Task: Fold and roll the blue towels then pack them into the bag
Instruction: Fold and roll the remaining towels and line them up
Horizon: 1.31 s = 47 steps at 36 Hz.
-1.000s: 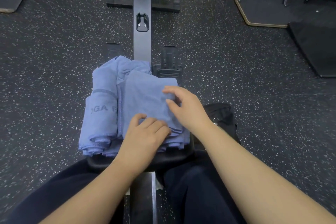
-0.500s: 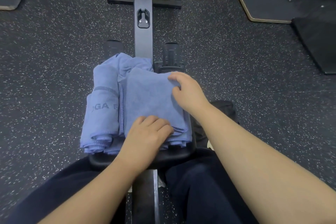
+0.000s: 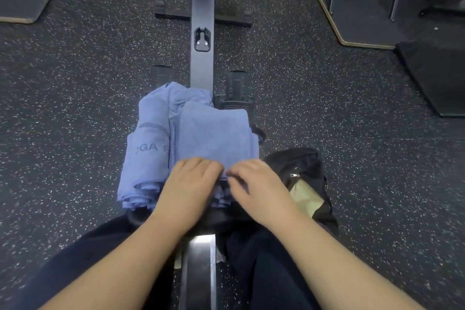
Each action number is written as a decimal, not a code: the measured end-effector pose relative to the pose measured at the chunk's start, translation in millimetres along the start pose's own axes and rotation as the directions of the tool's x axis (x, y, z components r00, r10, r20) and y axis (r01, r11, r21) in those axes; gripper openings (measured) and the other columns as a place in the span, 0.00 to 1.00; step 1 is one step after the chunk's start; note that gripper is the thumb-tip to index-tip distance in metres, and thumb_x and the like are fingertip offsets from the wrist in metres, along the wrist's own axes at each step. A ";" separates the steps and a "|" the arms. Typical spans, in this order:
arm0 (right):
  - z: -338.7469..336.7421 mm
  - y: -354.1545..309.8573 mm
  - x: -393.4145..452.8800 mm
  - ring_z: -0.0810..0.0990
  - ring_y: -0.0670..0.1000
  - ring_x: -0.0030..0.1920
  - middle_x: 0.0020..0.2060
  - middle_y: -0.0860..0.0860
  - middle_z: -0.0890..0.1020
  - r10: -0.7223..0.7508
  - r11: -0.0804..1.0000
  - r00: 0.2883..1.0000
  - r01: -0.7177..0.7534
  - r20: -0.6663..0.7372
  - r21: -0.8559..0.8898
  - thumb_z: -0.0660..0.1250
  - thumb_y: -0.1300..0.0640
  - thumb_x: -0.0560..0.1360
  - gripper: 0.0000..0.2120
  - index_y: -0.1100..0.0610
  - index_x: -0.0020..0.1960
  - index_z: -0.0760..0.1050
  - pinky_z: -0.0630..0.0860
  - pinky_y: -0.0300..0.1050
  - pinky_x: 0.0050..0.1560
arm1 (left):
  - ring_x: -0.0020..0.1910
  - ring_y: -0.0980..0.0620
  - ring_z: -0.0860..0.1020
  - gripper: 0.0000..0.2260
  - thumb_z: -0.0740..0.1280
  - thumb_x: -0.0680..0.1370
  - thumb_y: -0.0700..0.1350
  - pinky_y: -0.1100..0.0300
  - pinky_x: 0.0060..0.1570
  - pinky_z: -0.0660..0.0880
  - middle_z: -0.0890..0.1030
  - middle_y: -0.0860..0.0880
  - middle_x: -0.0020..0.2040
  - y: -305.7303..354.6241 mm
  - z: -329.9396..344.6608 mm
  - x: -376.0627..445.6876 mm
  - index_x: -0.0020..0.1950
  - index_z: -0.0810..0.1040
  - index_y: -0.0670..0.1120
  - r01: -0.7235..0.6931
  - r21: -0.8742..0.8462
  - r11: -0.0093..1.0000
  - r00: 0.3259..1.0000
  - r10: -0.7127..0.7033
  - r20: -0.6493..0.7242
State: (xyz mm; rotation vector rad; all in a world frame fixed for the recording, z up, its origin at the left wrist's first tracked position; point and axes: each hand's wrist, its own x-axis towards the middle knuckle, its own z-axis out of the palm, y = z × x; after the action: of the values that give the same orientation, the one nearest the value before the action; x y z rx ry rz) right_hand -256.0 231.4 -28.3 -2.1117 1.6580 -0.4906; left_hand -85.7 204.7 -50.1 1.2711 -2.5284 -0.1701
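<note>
Both hands sit side by side on the near edge of the folded blue towel [image 3: 216, 136], fingers curled over its hem: left hand [image 3: 190, 184] at 9 o'clock of right hand [image 3: 259, 189]. At the towel's 9 o'clock lies a rolled towel [image 3: 148, 151]. The black bag [image 3: 302, 166] gapes at 3 o'clock. The rail [image 3: 202, 7] runs toward 12.

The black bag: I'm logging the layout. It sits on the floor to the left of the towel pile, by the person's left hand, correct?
Wrong side. The head view shows the black bag on the floor right of the towel pile, beside the right hand.
</note>
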 end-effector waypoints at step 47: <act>2.0 14.1 10.9 0.71 0.57 0.53 0.45 0.47 0.71 0.012 0.965 0.999 -0.025 -0.051 -0.260 0.59 0.57 0.81 0.09 0.56 0.58 0.73 0.62 0.48 0.51 | 0.38 0.43 0.76 0.08 0.62 0.68 0.33 0.42 0.63 0.59 0.74 0.47 0.33 -11.7 -6.1 -10.5 0.42 0.75 0.44 0.240 0.410 0.880 0.966 -0.173 -0.194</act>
State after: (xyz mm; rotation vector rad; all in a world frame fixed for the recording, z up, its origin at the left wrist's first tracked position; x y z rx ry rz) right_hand -264.2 218.1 -37.2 -2.2820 1.8559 -0.3358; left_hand -68.9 206.3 -49.4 1.6479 -2.3684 0.4535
